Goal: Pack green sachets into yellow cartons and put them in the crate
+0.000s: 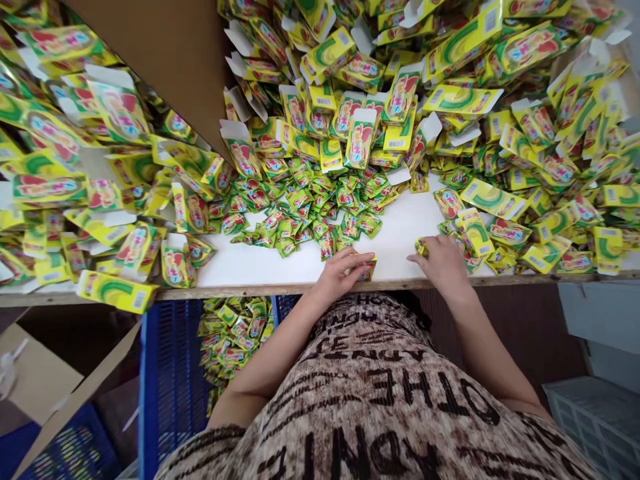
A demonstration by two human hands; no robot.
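Observation:
At the front edge of the white table, my left hand point(344, 272) is closed around a small yellow-green box point(369, 268), which the fingers partly cover. To its right, my right hand point(443, 263) pinches a small yellow packet point(423, 247) just above the table surface. Beyond my hands lies a loose heap of small green sachets point(300, 217). Right beside my right hand are yellow cartons point(474, 232) and more sachets. An upright open carton point(360, 138) with a white flap rests at the back of the sachet heap.
Piles of yellow-green cartons point(119, 107) cover the left side, with more at the back and right. A brown cardboard panel point(170, 60) rises at the back left. Below the white table point(400, 220) stand a blue crate point(167, 373) with packets beside it and an open cardboard box point(37, 373).

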